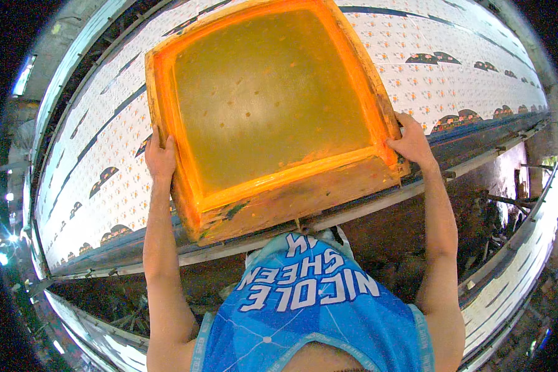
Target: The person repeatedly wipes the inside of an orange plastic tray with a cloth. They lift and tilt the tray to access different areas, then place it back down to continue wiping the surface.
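Note:
A wooden-framed printing screen (269, 102) is held over the edge of a long table, tilted in the view. Its inner rim is coated in bright orange ink, and the mesh is olive-coloured with several small dark spots. My left hand (161, 156) grips the frame's left side, thumb on the rim. At the lower right corner, my right hand (411, 139) holds the frame with the thumb on top. Beneath lies white printed fabric (400, 93) with small orange and grey motifs and dark rounded patches. The frame hides part of the fabric.
A metal rail (362, 209) runs along the table's near edge, close to my body. Behind me another long table (507, 297) carries pale material with dark marks. A dark gap lies between the two tables. Bright lights (7, 249) show at far left.

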Demonstrator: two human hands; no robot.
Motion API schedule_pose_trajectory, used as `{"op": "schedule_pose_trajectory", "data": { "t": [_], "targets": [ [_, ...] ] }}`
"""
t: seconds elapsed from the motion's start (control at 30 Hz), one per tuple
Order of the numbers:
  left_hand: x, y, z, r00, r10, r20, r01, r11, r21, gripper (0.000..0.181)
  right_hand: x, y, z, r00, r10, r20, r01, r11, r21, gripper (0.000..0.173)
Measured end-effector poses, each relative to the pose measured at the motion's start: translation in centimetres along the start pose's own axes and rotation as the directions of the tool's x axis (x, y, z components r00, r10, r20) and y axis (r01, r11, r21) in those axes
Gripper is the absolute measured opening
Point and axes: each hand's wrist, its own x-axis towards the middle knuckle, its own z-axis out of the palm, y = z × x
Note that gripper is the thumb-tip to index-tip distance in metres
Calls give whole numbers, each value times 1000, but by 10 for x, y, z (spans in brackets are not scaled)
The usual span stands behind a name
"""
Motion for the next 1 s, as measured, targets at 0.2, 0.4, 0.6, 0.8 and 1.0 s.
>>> {"op": "schedule_pose_trajectory", "data": {
  "t": [0.2, 0.4, 0.6, 0.8, 1.0],
  "targets": [
    [-5, -4, 12, 1000, 24, -15, -24, 1000, -3, 68, -2, 16, 5, 997, -79, -16, 79, 997, -19, 68],
    [-9, -20, 32, 999, 37, 31, -36, 999, -39, 66, -6, 13, 8, 1000, -30, 6, 30, 999, -34, 73],
    [-13, -25, 28, 998, -1, 58, -5, 995, 101, 65, -7, -8, 5, 1000, -6, 14, 5, 999, 39, 76],
    [-12, -2, 26, 996, -35, 86, 30, 998, 58, 68, -12, 2, 10, 996, 59, 68, -62, 997, 43, 78],
    [-11, -25, 42, 996, -42, 79, 44, 999, -22, 78, -16, -36, -1, 991, 123, 49, -119, 991, -64, 56]
  ]
}}
